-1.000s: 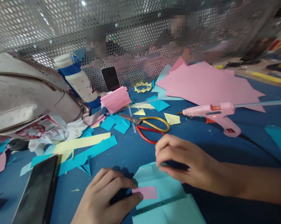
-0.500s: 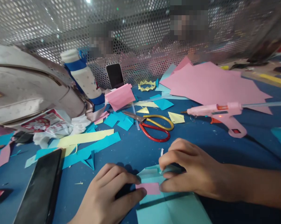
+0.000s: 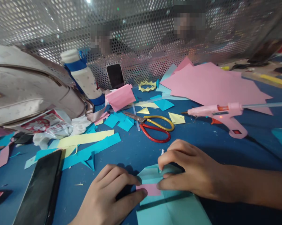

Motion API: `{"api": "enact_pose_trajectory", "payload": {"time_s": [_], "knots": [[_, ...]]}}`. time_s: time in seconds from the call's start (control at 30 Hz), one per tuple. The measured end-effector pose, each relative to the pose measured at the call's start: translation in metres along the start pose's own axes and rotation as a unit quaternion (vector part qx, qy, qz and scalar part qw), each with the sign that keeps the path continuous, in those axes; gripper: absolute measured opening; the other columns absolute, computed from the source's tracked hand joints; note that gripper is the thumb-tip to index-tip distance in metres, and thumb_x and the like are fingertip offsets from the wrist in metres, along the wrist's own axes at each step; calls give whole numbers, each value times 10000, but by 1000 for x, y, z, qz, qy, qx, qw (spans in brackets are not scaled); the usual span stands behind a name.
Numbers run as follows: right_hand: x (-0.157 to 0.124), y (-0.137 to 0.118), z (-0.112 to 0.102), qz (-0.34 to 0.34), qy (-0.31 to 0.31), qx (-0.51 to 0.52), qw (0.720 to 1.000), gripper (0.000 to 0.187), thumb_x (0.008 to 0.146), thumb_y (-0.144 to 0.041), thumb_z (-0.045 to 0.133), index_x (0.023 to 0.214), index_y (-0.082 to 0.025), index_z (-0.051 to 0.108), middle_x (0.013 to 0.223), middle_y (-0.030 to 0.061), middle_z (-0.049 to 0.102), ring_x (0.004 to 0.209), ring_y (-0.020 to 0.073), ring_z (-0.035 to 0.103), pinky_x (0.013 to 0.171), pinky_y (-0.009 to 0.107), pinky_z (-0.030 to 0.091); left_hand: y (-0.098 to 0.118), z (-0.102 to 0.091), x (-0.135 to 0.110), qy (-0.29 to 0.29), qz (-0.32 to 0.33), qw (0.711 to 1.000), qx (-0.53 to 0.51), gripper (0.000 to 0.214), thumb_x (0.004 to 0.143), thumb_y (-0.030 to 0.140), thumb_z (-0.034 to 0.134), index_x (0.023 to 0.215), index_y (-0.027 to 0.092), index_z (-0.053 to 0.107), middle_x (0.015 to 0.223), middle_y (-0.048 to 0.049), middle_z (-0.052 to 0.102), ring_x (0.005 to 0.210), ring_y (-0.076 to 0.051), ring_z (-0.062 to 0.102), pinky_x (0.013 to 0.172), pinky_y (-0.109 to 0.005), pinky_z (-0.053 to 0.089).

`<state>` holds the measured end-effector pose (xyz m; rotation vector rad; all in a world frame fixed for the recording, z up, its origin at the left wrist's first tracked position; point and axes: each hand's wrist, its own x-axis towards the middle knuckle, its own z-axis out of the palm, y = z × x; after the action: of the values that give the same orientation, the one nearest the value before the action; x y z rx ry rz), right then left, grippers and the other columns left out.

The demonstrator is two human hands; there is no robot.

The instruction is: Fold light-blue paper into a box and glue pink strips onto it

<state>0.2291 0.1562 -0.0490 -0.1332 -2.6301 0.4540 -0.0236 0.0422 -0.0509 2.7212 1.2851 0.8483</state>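
Observation:
A folded teal paper [image 3: 176, 206] lies on the blue table at the bottom centre, with a small pink paper rectangle [image 3: 152, 189] flat on it. My left hand [image 3: 117, 190] is at the left edge, its thumb pressing the pink piece and its index fingertip touching the paper's edge. On the right, my right hand [image 3: 188, 168] has its fingers curled over the teal paper's upper fold. Its thumb tip rests on the right part of the pink piece. The undersides of the fingers of both hands are hidden.
Beyond my hands lie scissors [image 3: 152, 125] with red and yellow handles. A pink glue gun [image 3: 223, 114] rests at the right, before pink paper sheets [image 3: 211, 81]. Left are a black phone [image 3: 39, 187], paper strips [image 3: 91, 150], a bottle [image 3: 86, 78] and a pale bag [image 3: 26, 84].
My right thumb has slid slightly left over the pink piece, and the right fingers have shifted a little left with it. My left hand stays in place.

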Motion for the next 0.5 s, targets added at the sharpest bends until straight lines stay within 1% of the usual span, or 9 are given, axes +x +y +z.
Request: {"api": "enact_pose_trajectory", "payload": {"time_s": [0.07,0.17,0.2,0.27,0.33,0.4,0.5], "knots": [[1,0,-3,8,32,35,999,215,962,-113,518,1018,-249,674,1094,35,581,989,171,483,923,313,387,0,0,-1,-6,2,1000,-1,170,952,158,605,1050,235,721,960,3,731,818,-139,629,696,-289,443],[4,7,-6,48,95,85,991,171,940,-82,499,1007,-184,618,1030,62,585,997,172,524,917,324,421,0,0,-3,-10,5,1000,-1,184,944,147,614,1067,236,718,975,-1,731,826,-141,624,703,-290,436],[5,11,-6,60,99,88,989,165,946,-80,488,1008,-176,607,1004,60,598,987,170,535,904,325,431,0,0,-4,-9,4,1000,0,186,944,144,613,1069,235,717,977,-1,730,828,-141,622,704,-290,434],[8,19,-6,66,71,52,994,176,969,-83,474,1021,-171,617,982,57,636,965,173,545,873,330,444,0,0,-4,-7,4,1000,1,186,948,144,608,1069,232,718,981,-2,728,833,-141,617,710,-289,431],[9,26,-5,49,26,-15,998,192,984,-100,478,1021,-173,651,1004,63,667,959,183,546,855,344,446,1,0,-3,-5,6,1000,2,185,957,146,595,1063,230,721,976,-3,727,836,-143,613,718,-292,428],[10,31,-6,25,1,-60,998,213,995,-116,471,985,-176,675,1028,69,676,966,192,544,849,357,442,2,0,-1,3,7,1000,3,199,982,156,553,1047,225,727,953,-8,729,823,-146,612,714,-296,425],[10,33,-9,-6,-27,-64,998,226,1014,-160,460,963,-175,680,1015,65,676,958,189,548,835,350,441,5,-1,4,23,7,1000,10,258,1016,172,485,996,221,737,898,-10,731,782,-140,609,692,-293,426]]}}
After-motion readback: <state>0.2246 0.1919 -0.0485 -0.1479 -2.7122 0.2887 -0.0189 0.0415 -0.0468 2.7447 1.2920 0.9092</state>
